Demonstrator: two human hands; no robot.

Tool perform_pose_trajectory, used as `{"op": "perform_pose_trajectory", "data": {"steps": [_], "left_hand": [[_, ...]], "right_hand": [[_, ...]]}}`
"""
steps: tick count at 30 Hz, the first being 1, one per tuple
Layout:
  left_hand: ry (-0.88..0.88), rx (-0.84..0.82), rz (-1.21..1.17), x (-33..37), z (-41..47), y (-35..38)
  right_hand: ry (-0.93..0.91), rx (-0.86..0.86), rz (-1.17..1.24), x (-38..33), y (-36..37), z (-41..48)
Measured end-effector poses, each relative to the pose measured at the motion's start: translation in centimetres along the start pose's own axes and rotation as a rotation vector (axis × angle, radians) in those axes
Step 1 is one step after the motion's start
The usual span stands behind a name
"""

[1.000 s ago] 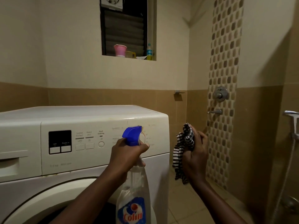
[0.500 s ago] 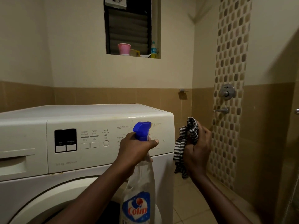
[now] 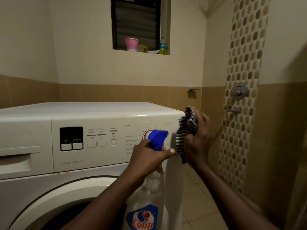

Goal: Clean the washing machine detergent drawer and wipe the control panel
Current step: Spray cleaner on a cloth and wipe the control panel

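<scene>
A white front-load washing machine fills the left of the view. Its control panel carries a dark display, buttons and a program dial partly hidden by the sprayer. The detergent drawer at the far left is closed. My left hand grips the neck of a Colin spray bottle with a blue trigger head, held close in front of the dial. My right hand grips a bunched black-and-white striped cloth just off the machine's right corner.
The round door curves below the panel. A window ledge above holds a pink cup and a small bottle. A shower valve and tap sit on the mosaic wall at right. Tiled floor lies beside the machine.
Both hands have risen and moved closer to the panel. The sprayer head now sits in front of the dial, and the cloth is level with the machine's top right corner.
</scene>
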State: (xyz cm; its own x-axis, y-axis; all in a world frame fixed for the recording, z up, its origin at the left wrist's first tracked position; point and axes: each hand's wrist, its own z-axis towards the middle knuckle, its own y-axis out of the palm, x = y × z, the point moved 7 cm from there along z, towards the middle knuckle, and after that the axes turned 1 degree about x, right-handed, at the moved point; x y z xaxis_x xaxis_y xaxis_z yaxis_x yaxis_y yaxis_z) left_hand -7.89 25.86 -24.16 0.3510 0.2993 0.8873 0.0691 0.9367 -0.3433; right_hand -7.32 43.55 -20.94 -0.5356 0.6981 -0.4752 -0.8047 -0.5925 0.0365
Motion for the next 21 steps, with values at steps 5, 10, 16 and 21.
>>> {"op": "perform_pose_trajectory", "data": {"steps": [5, 10, 16, 21], "left_hand": [[-0.112, -0.018, -0.141, -3.2, -2.5, -1.3], [-0.169, 0.002, -0.199, -5.0, -3.6, -3.1], [-0.154, 0.028, -0.187, -5.7, -3.2, -4.5], [-0.134, 0.026, -0.222, -5.6, -2.7, -4.3]], "right_hand": [[-0.054, -0.119, -0.133, 0.0, 5.3, -4.1], [-0.146, -0.182, -0.177, 1.2, 6.1, -13.2], [0.123, 0.004, -0.139, 3.7, 4.8, -5.9], [0.144, 0.007, -0.164, 4.0, 4.7, -10.4]]}}
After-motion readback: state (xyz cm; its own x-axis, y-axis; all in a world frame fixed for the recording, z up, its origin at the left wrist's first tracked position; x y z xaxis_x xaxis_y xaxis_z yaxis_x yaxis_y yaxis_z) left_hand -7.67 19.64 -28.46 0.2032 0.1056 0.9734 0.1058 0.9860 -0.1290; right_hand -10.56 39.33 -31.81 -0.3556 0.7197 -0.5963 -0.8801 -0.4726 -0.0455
